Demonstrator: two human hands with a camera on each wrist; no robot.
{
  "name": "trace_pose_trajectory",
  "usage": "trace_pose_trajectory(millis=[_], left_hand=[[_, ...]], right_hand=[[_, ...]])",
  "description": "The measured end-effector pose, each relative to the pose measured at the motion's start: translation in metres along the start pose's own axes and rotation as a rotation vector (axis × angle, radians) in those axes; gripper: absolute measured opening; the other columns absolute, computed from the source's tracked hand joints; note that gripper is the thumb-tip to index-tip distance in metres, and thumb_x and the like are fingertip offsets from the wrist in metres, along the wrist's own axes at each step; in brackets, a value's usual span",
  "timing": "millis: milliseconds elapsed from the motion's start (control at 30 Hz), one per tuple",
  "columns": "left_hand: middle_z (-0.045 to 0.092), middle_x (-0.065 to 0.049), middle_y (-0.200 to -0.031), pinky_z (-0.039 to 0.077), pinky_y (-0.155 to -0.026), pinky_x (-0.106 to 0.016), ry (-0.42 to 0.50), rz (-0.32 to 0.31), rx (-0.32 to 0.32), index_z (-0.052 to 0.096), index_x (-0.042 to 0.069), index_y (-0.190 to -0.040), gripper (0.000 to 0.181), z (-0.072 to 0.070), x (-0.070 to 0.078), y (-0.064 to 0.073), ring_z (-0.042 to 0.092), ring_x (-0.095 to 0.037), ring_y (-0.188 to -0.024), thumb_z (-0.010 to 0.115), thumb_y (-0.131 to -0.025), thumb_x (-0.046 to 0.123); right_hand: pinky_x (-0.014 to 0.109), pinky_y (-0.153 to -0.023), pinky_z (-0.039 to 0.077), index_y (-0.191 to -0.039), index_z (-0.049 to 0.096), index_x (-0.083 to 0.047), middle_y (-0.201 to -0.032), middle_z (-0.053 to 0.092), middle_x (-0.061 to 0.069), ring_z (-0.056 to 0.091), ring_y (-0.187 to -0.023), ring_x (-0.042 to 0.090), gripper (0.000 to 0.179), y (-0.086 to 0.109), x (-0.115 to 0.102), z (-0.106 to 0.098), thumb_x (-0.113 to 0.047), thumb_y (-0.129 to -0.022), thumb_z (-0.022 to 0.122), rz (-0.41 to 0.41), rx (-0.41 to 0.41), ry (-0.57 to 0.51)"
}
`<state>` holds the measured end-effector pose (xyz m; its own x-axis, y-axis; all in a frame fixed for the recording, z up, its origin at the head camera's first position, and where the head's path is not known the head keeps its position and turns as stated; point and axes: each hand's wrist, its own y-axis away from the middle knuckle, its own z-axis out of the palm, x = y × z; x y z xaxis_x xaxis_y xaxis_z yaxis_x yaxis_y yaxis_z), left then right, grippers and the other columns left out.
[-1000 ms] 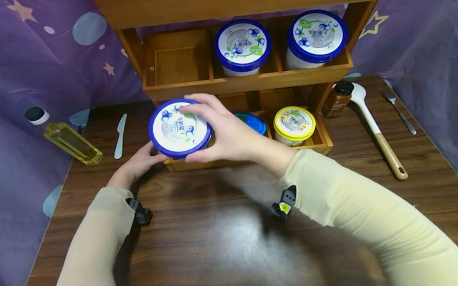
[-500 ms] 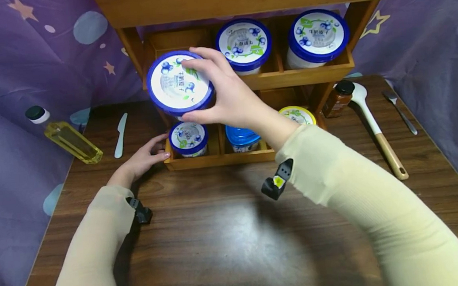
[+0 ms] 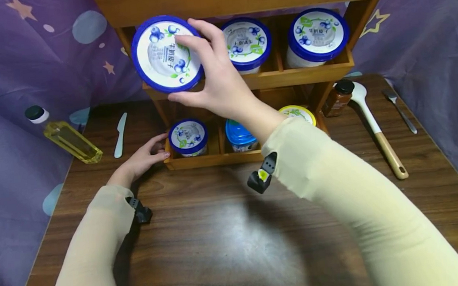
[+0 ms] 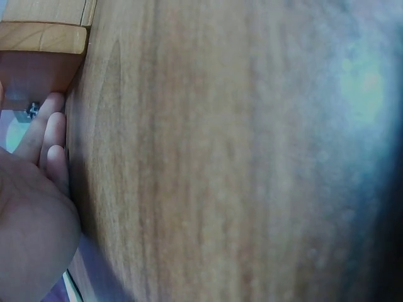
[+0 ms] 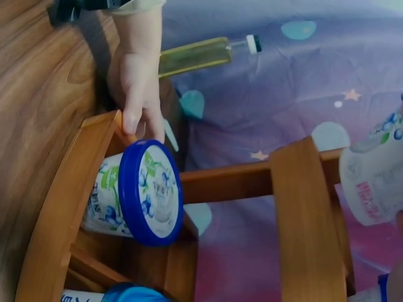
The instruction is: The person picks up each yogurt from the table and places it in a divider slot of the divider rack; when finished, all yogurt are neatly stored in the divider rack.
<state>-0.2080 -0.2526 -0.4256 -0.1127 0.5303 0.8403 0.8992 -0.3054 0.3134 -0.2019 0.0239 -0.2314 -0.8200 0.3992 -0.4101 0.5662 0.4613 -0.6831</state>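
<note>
My right hand [image 3: 222,75] grips a round tub with a blue lid [image 3: 163,59], thumb at the near side and fingers over the far rim. It is held up in front of the middle tier's left compartment, which it mostly hides; its white wall shows in the right wrist view. My left hand [image 3: 140,160] touches the left end of the wooden shelf's lower tier [image 3: 214,161], fingers stretched along its side. Beside it, a smaller blue-lidded tub [image 3: 188,137] stands in the lower left compartment, also seen in the right wrist view [image 5: 157,192].
Two blue-lidded tubs [image 3: 319,34] stand in the middle tier. Below are a light-blue-lidded tub [image 3: 239,134] and a yellow-lidded one [image 3: 298,111]. An oil bottle [image 3: 69,138] and knife [image 3: 120,135] lie left; a jar [image 3: 337,97], ladle [image 3: 380,137] and fork [image 3: 400,111] are right.
My right hand has raised the tub from in front of the lower tier up to the middle tier, uncovering the smaller tub below. My left hand has stayed in place.
</note>
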Motion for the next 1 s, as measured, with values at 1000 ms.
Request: trace_pose_trajectory(millis=[1000], left_hand=[[0.032,-0.024,-0.142,0.024,-0.106,-0.053,-0.01,-0.011,0.004,0.017,0.013,-0.15,0.078,0.0,0.001,0.002,0.031,-0.038,-0.13,0.06,-0.09,0.038]], right_hand=[[0.021,-0.107,0.021,-0.136,0.045,-0.009,-0.147,0.014,0.025,0.019,-0.139,0.028,0.06,-0.002,0.02,0.025,-0.036,-0.087,0.065,0.03,-0.038,0.252]])
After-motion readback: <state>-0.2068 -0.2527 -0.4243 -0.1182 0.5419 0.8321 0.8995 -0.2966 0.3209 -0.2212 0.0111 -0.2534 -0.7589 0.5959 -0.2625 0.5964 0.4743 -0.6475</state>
